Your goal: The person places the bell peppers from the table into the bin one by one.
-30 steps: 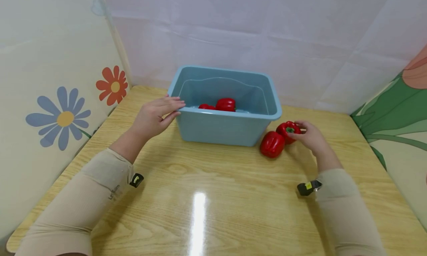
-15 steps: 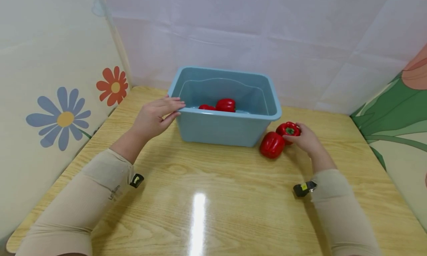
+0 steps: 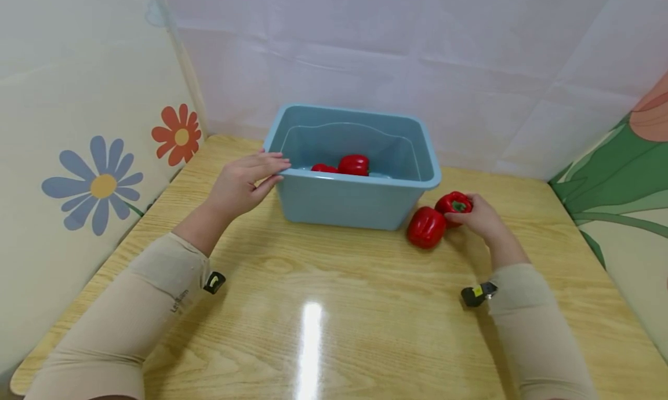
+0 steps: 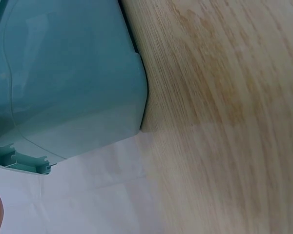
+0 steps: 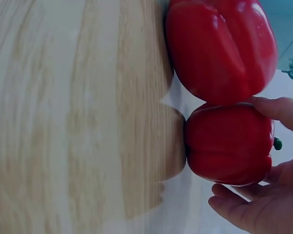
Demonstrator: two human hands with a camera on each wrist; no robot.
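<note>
A light blue plastic bin [image 3: 344, 202] stands at the back of the table. My left hand [image 3: 239, 182] rests on its near left rim corner, fingers straight over the edge. In the left wrist view the bin's side [image 4: 83, 78] fills the upper left, and only a bit of the hand shows. Right of the bin, my right hand [image 3: 481, 219] holds a red bell pepper [image 5: 229, 144] with a green stem, thumb on one side, fingers on the other. It appears to be standing on the table, touching a second red bell pepper [image 3: 426, 228] lying by the bin's front right corner.
Inside the bin lie more red bell peppers [image 3: 353, 164], partly hidden by the front wall. The wooden table [image 3: 250, 307] meets a white sheet [image 3: 365, 58] behind the bin. Flower-printed panels [image 3: 68, 261] stand at both sides.
My right hand has moved slightly left and closed in on the bell pepper, which has shifted and tilted a little. My left hand and the bin have stayed put.
</note>
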